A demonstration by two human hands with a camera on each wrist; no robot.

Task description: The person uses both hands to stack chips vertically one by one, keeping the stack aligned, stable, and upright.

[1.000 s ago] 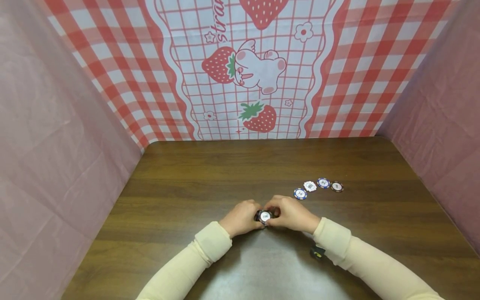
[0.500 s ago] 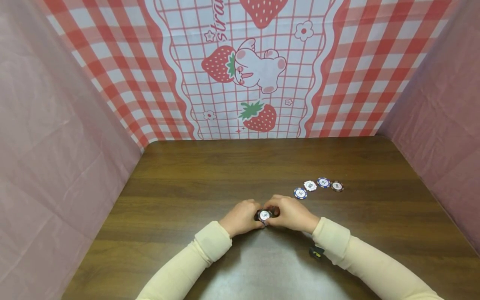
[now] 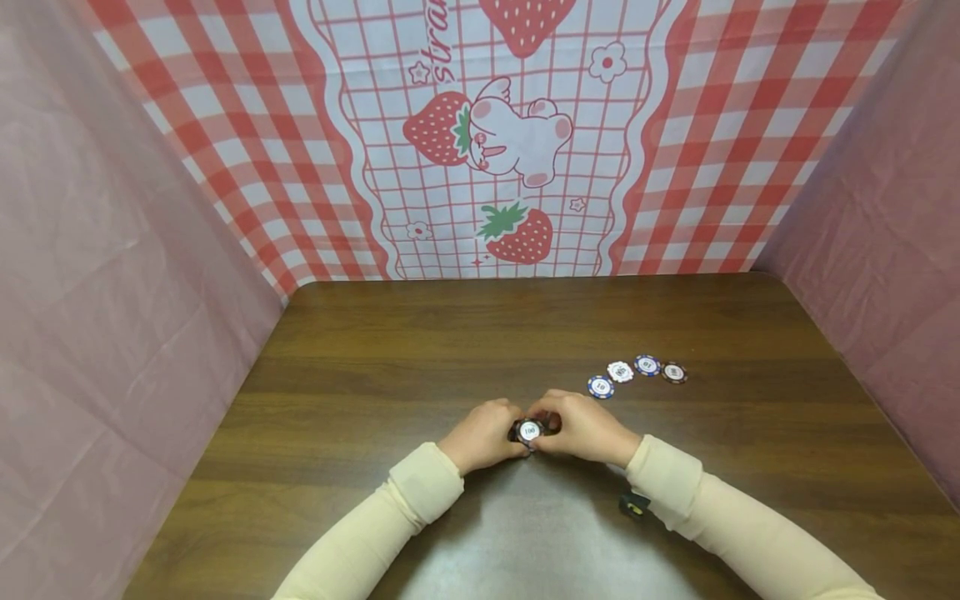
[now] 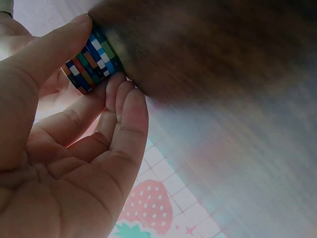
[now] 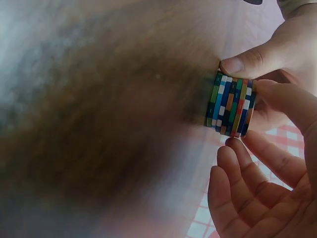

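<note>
A stack of poker chips (image 3: pixel 529 431), its top chip white-centred and printed 100, stands on the table between both hands. My left hand (image 3: pixel 483 435) grips it from the left, thumb on the near side and fingertips on the far side. From the right, my right hand (image 3: pixel 583 427) holds the upper part between thumb and fingers. In the left wrist view, the stack (image 4: pixel 94 62) shows edges banded in blue, green, white and orange. The right wrist view has the same stack (image 5: pixel 231 105) with its chips closely aligned, both hands' thumbs against it.
Beyond the right hand lie loose chips: a blue one (image 3: pixel 601 387), a white one (image 3: pixel 620 372), another blue one (image 3: pixel 647 366) and a dark one (image 3: pixel 674 373). Pink cloth (image 3: pixel 862 208) and a strawberry-print cloth (image 3: pixel 517 133) border the wooden table (image 3: pixel 360 333).
Both hands stay in place around the stack. The top chip's print appears slightly turned between frames; the loose chips have not moved.
</note>
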